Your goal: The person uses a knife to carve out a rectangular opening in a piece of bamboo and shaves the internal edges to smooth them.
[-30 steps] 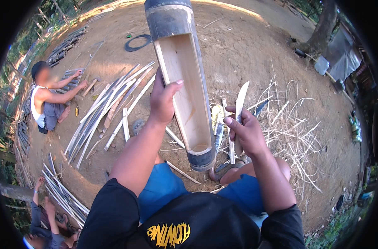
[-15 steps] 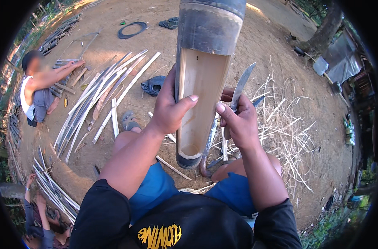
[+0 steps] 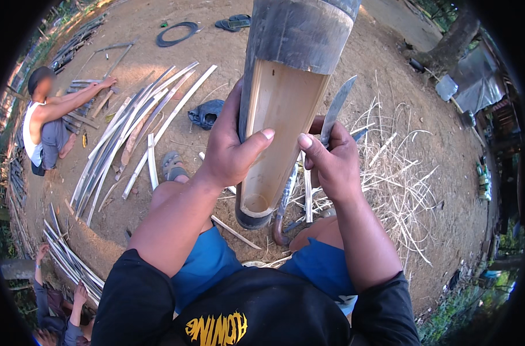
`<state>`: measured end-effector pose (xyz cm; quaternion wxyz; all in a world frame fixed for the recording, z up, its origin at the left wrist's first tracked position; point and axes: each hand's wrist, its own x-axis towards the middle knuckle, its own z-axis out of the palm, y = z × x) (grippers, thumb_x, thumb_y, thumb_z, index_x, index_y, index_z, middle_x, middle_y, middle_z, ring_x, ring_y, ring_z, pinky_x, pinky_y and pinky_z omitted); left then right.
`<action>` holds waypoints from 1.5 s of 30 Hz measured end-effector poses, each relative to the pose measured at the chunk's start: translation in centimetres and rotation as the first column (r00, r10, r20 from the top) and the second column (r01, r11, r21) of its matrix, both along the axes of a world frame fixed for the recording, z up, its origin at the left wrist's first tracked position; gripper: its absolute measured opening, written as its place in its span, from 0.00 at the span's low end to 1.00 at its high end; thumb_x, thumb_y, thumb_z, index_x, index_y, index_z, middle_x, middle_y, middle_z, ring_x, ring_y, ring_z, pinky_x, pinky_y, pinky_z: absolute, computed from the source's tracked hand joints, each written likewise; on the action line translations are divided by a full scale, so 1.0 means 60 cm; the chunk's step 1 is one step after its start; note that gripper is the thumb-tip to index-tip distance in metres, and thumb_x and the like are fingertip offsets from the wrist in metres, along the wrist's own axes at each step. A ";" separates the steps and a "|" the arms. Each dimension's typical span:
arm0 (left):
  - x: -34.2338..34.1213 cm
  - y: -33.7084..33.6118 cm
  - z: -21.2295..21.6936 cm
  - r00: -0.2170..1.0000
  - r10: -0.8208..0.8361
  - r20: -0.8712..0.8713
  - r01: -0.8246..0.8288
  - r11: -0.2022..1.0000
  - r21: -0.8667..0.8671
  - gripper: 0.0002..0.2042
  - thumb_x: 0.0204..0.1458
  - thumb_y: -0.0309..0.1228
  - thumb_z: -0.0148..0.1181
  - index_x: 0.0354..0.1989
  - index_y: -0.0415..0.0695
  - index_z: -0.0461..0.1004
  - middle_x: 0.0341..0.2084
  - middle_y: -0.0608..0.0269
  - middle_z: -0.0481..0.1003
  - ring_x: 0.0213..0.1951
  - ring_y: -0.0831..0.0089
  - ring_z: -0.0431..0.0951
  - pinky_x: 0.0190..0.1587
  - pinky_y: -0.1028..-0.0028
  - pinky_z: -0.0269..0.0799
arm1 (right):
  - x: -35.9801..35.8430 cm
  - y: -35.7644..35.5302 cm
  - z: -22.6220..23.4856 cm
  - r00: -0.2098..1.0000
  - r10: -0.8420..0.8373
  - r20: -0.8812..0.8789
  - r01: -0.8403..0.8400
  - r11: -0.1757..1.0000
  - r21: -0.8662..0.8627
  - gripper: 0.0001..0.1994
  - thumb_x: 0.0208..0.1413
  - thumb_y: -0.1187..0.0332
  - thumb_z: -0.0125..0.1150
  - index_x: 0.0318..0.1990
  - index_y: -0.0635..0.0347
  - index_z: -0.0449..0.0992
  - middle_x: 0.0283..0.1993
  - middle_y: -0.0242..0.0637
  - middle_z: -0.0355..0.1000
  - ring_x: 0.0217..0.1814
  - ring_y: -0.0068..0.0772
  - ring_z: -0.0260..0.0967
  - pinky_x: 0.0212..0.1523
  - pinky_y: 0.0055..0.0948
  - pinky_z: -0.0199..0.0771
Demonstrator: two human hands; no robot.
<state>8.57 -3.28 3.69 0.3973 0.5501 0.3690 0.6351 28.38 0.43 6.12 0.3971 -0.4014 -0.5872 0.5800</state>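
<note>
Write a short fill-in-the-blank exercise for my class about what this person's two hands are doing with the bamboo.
1. The left hand grips a split ____ section, held upright.
2. The right hand holds a ____ with its blade pointing up.
3. Long bamboo strips lie on the bare ____ to the person's left.
4. The person wears ____ shorts.

Missing words: bamboo; knife; ground; blue

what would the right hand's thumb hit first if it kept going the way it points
Most likely the cut inner face of the split bamboo culm: the right hand points its thumb left toward it, close by, though depth is unclear.
</note>
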 end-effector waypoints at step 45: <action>-0.036 0.091 -0.031 0.989 0.109 0.101 -0.097 0.988 -0.120 0.41 0.39 0.30 0.81 0.62 0.38 0.62 0.49 0.57 0.77 0.50 0.69 0.80 0.52 0.67 0.79 | -0.049 0.012 -0.162 0.847 0.010 0.532 -0.023 1.000 0.017 0.29 0.51 0.62 0.75 0.60 0.64 0.77 0.43 0.42 0.84 0.43 0.26 0.81 0.47 0.30 0.79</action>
